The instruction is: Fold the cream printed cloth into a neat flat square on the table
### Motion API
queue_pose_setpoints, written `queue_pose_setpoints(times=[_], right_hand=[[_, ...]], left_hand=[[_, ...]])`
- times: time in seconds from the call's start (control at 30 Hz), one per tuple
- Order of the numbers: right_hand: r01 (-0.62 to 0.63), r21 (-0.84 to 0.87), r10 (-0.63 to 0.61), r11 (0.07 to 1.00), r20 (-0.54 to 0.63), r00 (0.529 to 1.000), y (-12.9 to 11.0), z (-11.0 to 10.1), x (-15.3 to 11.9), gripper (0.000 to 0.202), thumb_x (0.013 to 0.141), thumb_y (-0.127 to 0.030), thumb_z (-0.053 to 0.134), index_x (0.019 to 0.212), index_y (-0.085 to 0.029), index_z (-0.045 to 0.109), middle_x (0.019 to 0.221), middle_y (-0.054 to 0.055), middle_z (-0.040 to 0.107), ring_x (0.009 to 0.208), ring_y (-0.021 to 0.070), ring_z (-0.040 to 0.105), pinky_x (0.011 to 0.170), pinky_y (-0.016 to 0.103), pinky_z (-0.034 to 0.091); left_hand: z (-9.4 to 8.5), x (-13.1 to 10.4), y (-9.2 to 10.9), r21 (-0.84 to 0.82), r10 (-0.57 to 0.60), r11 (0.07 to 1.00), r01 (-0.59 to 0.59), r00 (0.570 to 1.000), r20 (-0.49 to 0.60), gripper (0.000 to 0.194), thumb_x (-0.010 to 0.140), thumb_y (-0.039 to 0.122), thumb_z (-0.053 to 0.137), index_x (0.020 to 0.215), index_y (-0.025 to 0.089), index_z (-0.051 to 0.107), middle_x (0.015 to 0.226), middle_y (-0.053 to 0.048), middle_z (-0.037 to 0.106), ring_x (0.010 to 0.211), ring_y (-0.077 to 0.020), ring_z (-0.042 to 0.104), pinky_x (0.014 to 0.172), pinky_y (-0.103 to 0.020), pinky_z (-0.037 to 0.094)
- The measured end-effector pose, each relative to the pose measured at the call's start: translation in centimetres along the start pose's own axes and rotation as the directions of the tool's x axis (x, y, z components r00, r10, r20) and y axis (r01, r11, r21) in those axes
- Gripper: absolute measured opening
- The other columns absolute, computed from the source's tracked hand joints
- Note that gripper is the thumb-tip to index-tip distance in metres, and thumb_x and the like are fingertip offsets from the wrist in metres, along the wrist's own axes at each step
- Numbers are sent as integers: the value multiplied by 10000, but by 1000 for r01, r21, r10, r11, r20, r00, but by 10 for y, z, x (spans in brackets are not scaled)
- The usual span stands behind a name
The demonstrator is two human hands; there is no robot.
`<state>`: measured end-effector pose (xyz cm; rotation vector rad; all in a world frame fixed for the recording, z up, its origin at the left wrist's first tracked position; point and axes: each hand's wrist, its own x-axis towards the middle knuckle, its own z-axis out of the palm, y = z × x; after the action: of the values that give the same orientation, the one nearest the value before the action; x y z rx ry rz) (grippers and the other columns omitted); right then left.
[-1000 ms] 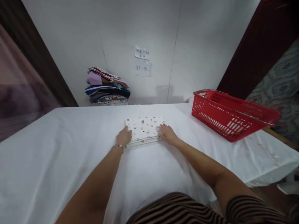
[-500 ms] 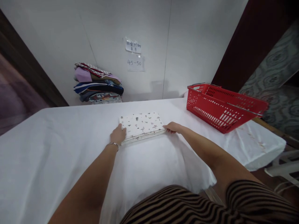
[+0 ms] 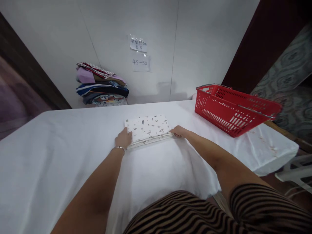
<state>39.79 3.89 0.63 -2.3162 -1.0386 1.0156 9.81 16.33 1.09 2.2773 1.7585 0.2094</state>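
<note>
The white, small-patterned, folded rectangular cloth (image 3: 147, 129) lies flat, its ends lightly grasped by left hand (image 3: 123, 138) and right hand (image 3: 179, 131), probably to keep layers aligned.

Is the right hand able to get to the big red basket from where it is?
Probably yes: the red basket stands on the right hand's side of the table, with only bare white cloth between. But its fingers are at the folded patterned fabric's corner now.

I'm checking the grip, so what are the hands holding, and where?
The folded patterned cloth: left hand at its left edge, right hand at its near right corner.
</note>
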Motion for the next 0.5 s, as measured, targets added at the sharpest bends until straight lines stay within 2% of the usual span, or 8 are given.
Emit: queue_pose_setpoints(times=[0.13,0.33,0.5], right_hand=[[-48,2,48,999,-8,999,-4,2,-8,369,766,-382,649,527,-168,468,351,-44,400,320,62,341,343,195,249],[-62,-23,61,998,-49,997,-11,0,-16,311,740,-358,687,576,-141,535,411,-2,493,363,107,462,390,222,365],[-33,-24,32,999,-44,999,-13,2,-17,296,736,-337,687,566,-139,546,400,-8,475,373,99,441,379,212,339]], left_hand=[[0,-2,1,-3,-1,1000,1,1000,-8,447,899,373,322,1292,183,420,1200,-156,607,1094,-305,563,829,-404,433],[1,-7,3,-2,-27,1000,26,996,-80,442,896,364,359,1290,174,417,1186,-162,601,1115,-308,534,837,-413,432],[3,-8,4,-71,-93,994,86,991,-95,447,888,380,390,1265,141,409,1177,-185,586,1082,-300,555,806,-392,449]])
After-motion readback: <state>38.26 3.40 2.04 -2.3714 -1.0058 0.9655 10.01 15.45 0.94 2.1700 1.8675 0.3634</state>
